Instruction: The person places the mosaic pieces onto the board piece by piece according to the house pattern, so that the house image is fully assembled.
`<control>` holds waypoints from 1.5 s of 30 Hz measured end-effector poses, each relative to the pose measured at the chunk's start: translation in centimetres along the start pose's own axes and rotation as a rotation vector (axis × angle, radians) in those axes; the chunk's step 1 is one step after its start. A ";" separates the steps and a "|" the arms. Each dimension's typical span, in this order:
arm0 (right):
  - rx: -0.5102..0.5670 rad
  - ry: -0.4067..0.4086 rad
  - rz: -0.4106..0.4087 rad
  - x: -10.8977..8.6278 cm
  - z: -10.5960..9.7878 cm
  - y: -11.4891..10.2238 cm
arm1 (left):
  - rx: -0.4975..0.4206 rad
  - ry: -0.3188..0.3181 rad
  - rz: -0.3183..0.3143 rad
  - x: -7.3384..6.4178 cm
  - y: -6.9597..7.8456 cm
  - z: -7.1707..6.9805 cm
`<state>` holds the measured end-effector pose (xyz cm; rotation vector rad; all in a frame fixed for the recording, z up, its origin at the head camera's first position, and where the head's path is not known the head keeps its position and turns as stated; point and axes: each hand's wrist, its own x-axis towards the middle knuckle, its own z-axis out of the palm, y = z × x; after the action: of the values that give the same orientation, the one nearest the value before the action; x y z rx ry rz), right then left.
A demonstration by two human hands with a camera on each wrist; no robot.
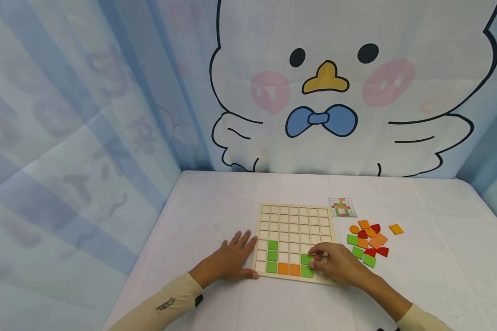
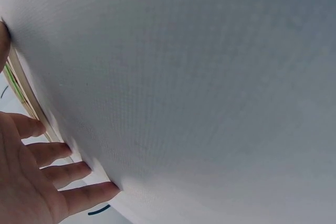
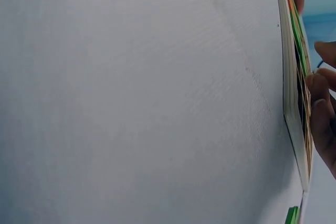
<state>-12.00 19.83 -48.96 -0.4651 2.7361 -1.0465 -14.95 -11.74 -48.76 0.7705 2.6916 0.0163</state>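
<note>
A wooden grid board (image 1: 291,224) lies on the table with green square tiles (image 1: 272,256) stacked up a left column and two orange square tiles (image 1: 289,269) in its bottom row. Along the board's left edge, my left hand (image 1: 234,258) rests with fingers spread; the left wrist view shows its fingers (image 2: 86,195) against the rim. My right hand (image 1: 335,263) is over the lower right of the board, thumb and index finger pinching a green tile (image 1: 306,259) in the second row from the bottom. Below that tile sits another green one (image 1: 307,271). The right hand hides several cells.
Right of the board is a loose pile of green, orange and red pieces (image 1: 369,260), with one orange diamond (image 1: 396,229) apart from it. A small pattern card (image 1: 343,207) lies at the board's upper right corner. A printed curtain (image 1: 319,151) stands behind the table.
</note>
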 end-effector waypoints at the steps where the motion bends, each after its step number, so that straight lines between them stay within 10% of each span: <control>1: 0.009 0.000 -0.005 -0.1 -0.2 0.2 | 0.000 0.001 0.002 0.0 0.0 0.0; 28: -0.182 0.194 0.189 -5.7 -5.8 7.6 | 0.023 0.002 0.011 0.0 0.0 0.0; 45: -0.191 0.226 0.289 -5.7 -5.9 8.1 | 0.005 -0.002 -0.007 0.1 -0.1 0.2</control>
<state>-10.07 31.12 -49.77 0.0321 2.9968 -0.8124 -15.02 -11.79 -49.00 0.7621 2.6939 0.0066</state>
